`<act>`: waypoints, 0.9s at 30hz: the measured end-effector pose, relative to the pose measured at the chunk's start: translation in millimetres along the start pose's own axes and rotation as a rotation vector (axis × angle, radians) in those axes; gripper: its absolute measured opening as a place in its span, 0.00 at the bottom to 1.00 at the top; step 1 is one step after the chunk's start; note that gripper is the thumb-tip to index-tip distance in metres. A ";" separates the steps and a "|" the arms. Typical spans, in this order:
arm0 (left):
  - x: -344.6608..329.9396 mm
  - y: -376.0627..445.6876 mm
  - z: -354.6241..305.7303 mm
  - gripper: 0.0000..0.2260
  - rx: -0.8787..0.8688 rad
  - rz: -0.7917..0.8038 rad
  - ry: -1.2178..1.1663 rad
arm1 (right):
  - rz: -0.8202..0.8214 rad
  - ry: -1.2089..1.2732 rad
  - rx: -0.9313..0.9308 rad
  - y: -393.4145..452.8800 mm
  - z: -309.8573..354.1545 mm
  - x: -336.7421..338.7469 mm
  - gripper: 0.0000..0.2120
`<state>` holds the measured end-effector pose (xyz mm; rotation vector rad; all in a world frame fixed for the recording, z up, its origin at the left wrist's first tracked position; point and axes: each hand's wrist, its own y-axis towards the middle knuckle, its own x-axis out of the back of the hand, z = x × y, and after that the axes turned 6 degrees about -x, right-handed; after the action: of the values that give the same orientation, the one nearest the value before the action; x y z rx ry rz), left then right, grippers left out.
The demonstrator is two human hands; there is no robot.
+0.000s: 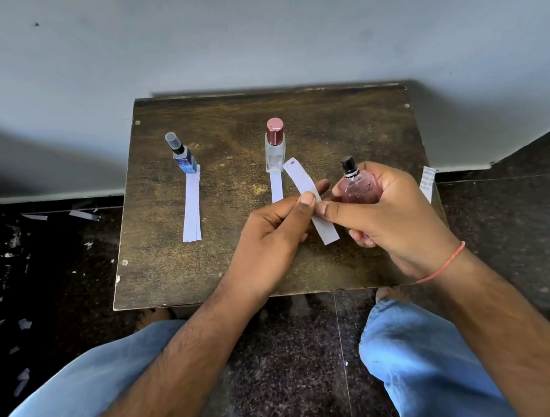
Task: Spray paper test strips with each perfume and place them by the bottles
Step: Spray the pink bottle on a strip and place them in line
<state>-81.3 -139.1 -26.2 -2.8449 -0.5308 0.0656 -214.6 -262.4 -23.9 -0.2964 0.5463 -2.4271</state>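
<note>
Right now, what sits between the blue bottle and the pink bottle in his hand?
In the head view, the clear bottle with its rose cap, a strip before it.

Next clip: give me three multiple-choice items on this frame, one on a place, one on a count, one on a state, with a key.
1. Where does the strip by the blue bottle lie?
A. on the floor
B. on the table, in front of the bottle
C. in a hand

2. How many perfume bottles show?
A. two
B. three
C. five

3. The pink bottle is:
A. held in the right hand
B. lying on its side on the table
C. boxed

Key: 1 B, it lies flat on the table; 2 B, two stand, one is held; 3 A, the fingers wrap it.
</note>
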 end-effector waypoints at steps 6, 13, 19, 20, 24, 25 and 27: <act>-3.6 7.2 12.5 0.12 -0.051 -0.078 0.033 | -0.141 0.011 -0.003 7.3 -1.8 9.4 0.14; -4.9 5.1 14.0 0.14 -0.058 -0.090 0.036 | -0.323 -0.069 -0.091 28.3 -12.4 23.2 0.15; -0.9 1.6 13.6 0.13 -0.071 -0.073 0.056 | -0.389 -0.242 -0.078 33.4 -15.3 24.6 0.15; -0.2 1.4 13.3 0.13 -0.074 -0.076 0.055 | -0.392 -0.276 -0.072 32.9 -15.4 24.3 0.15; 3.8 1.6 14.1 0.13 -0.080 -0.074 0.049 | -0.390 -0.352 -0.080 30.9 -11.2 23.0 0.14; 4.7 2.0 15.0 0.13 -0.079 -0.073 0.043 | -0.387 -0.363 -0.083 30.4 -10.6 23.3 0.14; 6.6 2.6 16.4 0.12 -0.073 -0.075 0.038 | -0.380 -0.386 -0.086 29.2 -9.6 23.4 0.13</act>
<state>-75.7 -135.4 -42.7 -2.8875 -0.6437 -0.0213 -220.6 -295.0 -43.8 -0.9573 0.4506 -2.6081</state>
